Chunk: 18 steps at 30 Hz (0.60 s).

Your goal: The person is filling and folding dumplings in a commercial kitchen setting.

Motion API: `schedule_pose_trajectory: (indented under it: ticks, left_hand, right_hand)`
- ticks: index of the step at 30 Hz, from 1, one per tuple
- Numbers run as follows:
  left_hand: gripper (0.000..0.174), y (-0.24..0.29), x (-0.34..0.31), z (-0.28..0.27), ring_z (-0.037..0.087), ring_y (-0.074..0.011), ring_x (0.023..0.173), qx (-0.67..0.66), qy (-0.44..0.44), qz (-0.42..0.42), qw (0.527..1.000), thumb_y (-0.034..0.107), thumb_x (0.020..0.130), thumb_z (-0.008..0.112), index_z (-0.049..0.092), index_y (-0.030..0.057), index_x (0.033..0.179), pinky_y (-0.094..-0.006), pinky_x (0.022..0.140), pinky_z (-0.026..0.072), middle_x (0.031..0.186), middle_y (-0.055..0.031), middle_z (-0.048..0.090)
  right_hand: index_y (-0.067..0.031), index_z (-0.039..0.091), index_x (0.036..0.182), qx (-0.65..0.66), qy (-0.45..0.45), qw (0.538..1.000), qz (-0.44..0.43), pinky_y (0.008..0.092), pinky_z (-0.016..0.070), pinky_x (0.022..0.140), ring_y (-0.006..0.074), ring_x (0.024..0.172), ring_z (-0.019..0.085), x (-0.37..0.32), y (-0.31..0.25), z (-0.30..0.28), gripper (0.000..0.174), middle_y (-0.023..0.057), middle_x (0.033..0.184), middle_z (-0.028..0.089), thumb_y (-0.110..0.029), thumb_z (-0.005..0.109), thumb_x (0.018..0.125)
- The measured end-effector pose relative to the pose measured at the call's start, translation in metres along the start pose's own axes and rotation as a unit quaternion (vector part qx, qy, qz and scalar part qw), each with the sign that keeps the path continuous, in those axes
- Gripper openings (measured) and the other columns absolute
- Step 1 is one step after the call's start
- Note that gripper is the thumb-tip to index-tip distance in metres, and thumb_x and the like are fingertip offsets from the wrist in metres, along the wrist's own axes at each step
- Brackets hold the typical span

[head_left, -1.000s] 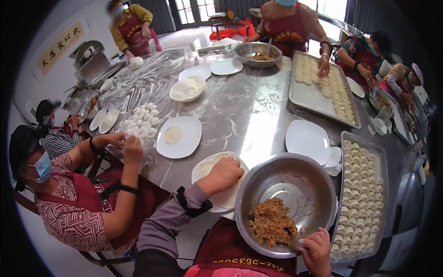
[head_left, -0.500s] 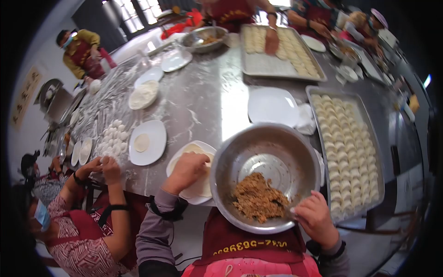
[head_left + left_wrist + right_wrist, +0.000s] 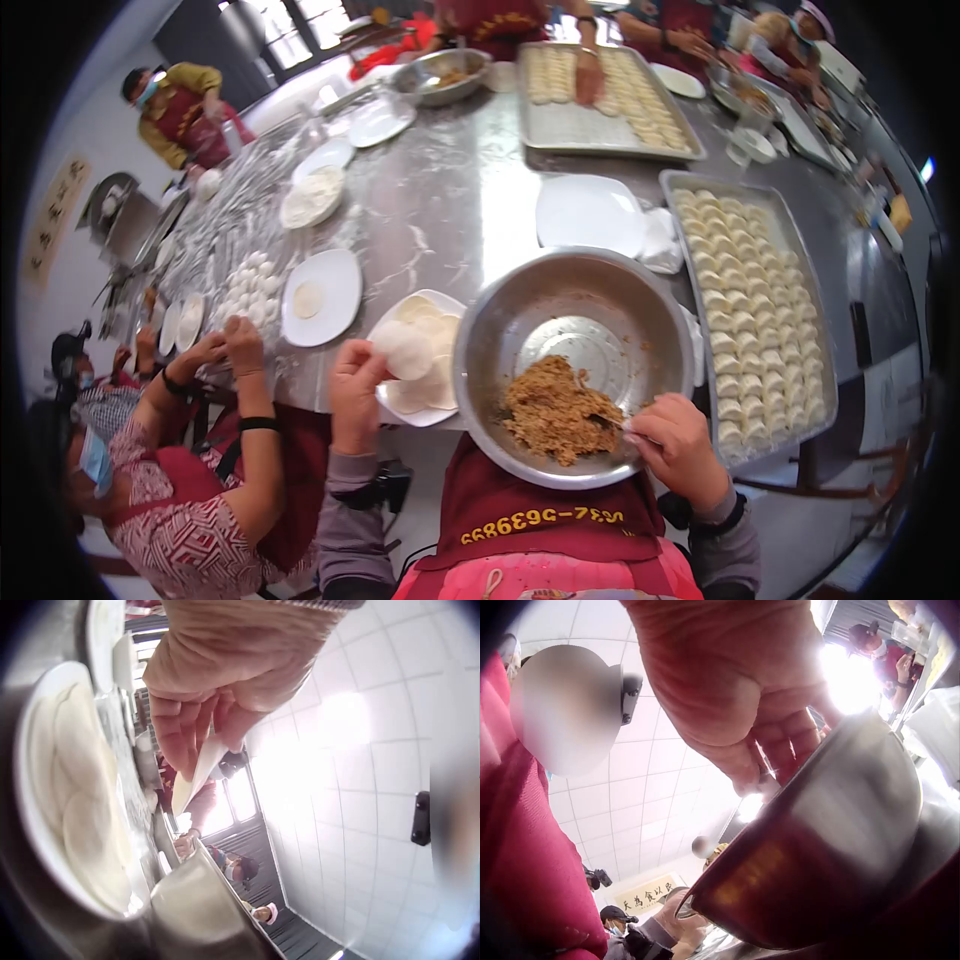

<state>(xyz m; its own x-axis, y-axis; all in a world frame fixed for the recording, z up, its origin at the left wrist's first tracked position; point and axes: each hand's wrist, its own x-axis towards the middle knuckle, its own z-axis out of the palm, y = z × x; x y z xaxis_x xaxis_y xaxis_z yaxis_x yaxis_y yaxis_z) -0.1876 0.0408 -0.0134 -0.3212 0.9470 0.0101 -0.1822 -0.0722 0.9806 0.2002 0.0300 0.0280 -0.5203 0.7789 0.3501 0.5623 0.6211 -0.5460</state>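
Left hand (image 3: 354, 392): grip pinches a wrapper (image 3: 403, 350) clear of the plate (image 3: 24, 772); right hand (image 3: 682, 448): grip clamps a utensil (image 3: 607, 420) at the rim of the bowl (image 3: 600, 345). Counter (image 3: 435, 240): grey, glossy, flour-streaked leftward, carries a tray (image 3: 772, 215) of dumplings (image 3: 750, 325). Room: panelled white ceiling (image 3: 390, 690), bright windows (image 3: 287, 32).

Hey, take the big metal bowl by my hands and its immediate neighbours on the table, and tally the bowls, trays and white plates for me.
Metal bowls: 1, the filling bowl
Trays: 1, the dumpling tray on the right
White plates: 2, the wrapper plate on the left and the far plate
Total: 4
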Motion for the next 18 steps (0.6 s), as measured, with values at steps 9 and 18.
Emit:
schedule_pose_trajectory:
  ticks: [9,18]
  left_hand:
    - [0.018,-0.020,-0.020,-0.001,0.058,-0.0283,0.109,-0.312,0.056,-0.029,0.948,0.013,0.094,0.051,0.049,0.0047,0.111,-0.0438,0.089,0.0518,0.119,-0.0154,0.057]
    - [0.045,-0.021,-0.021,0.005,0.050,-0.0295,0.121,-0.393,0.017,-0.092,0.915,0.030,0.098,0.043,0.037,0.0012,0.133,-0.0445,0.100,0.0436,0.131,-0.0172,0.050]
  right_hand:
    - [-0.0050,0.062,0.081,-0.004,0.012,1.000,0.013,0.0384,0.0441,0.064,0.0288,0.070,0.058,-0.001,-0.011,0.006,0.016,0.0087,0.076,0.061,-0.003,0.069,0.066]
    - [-0.0005,0.062,0.082,0.022,0.012,0.998,0.057,0.0366,0.0448,0.063,0.0307,0.071,0.057,-0.001,-0.025,0.006,0.012,0.0132,0.075,0.060,0.001,0.065,0.070]
